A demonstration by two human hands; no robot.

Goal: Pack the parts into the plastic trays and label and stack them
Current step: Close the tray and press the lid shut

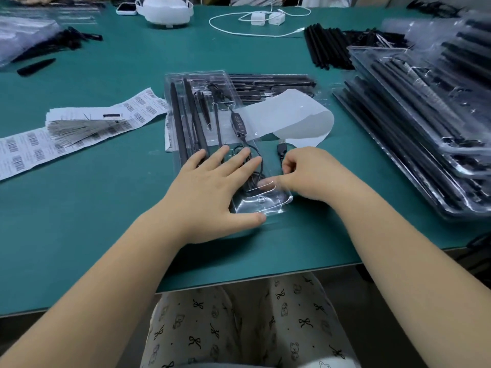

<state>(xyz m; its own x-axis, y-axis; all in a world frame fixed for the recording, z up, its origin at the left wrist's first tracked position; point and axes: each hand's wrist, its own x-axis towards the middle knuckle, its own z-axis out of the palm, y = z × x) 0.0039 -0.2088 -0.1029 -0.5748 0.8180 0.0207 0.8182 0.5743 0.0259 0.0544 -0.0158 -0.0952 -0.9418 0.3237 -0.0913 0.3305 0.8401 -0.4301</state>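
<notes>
A clear plastic tray (196,78) lies lengthwise in the middle of the green table, holding black rods (177,115), a small black controller (237,122) and a thin black cable. My left hand (212,187) lies flat on the tray's near half, fingers spread over the coiled cable. My right hand (310,173) is curled at the tray's right edge, fingertips pinching the cable just below the black USB plug (281,150), which lies outside the tray. A curled white backing strip (292,115) rests across the tray's right side.
Barcode label sheets (79,128) lie fanned at the left. Stacked filled trays (425,123) stand at the right, loose black rods (326,46) behind them. A white headset (164,9), a phone and chargers with a white cord (260,18) are at the back. The table's edge runs just before my lap.
</notes>
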